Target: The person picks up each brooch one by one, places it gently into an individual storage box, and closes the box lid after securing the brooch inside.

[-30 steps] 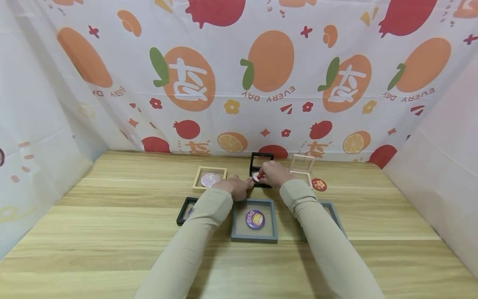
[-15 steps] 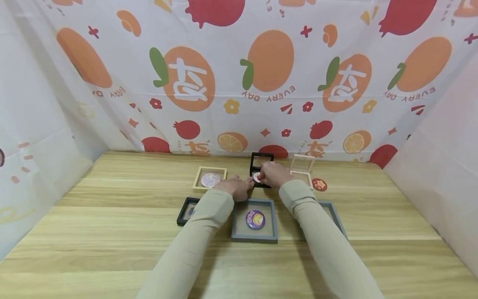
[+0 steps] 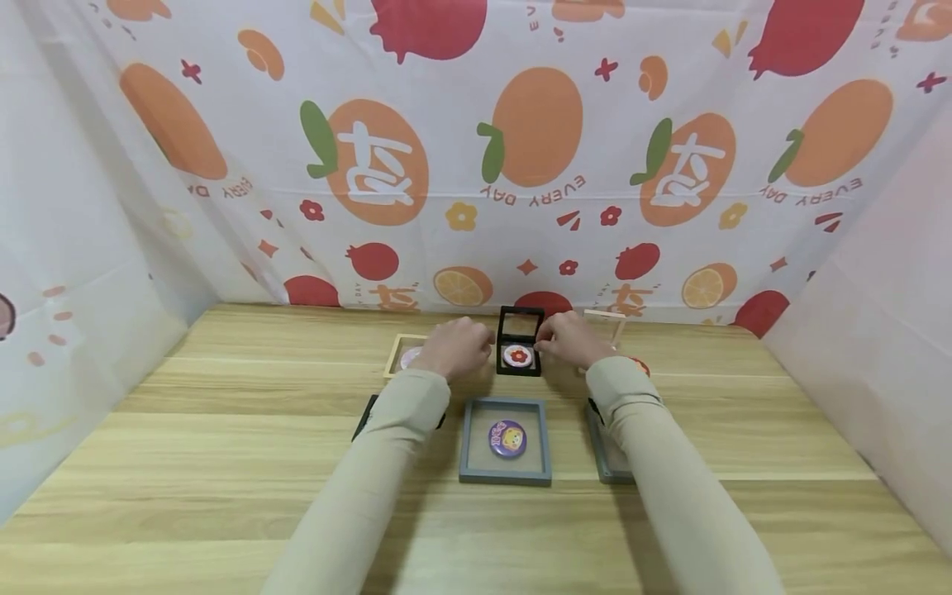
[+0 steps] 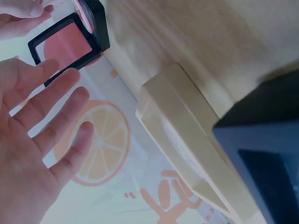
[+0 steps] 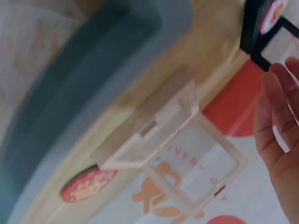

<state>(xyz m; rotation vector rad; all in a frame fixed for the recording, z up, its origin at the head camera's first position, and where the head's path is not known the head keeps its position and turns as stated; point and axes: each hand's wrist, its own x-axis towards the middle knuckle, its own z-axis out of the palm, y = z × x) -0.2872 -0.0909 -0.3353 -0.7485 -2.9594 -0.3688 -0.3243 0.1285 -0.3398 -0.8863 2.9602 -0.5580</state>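
Observation:
A small black display frame stands with its lid swung up at the back of the table. In its base lies a round white badge with a red flower. My left hand hovers at the frame's left side, and the left wrist view shows that hand with fingers spread, overlapping the lid. On the other side is my right hand, fingertips right at the frame's right edge. Loosely bent fingers of the right hand hold nothing in the right wrist view.
A pale pink frame stands lid up beside a red badge. Nearer are a grey frame with a purple badge and another grey frame. Left are a yellow frame and a dark frame, both partly hidden.
My right hand has let go of the flower badge and drawn off to the right. My left hand has lifted up and to the left. The badge now shows whole in the black frame.

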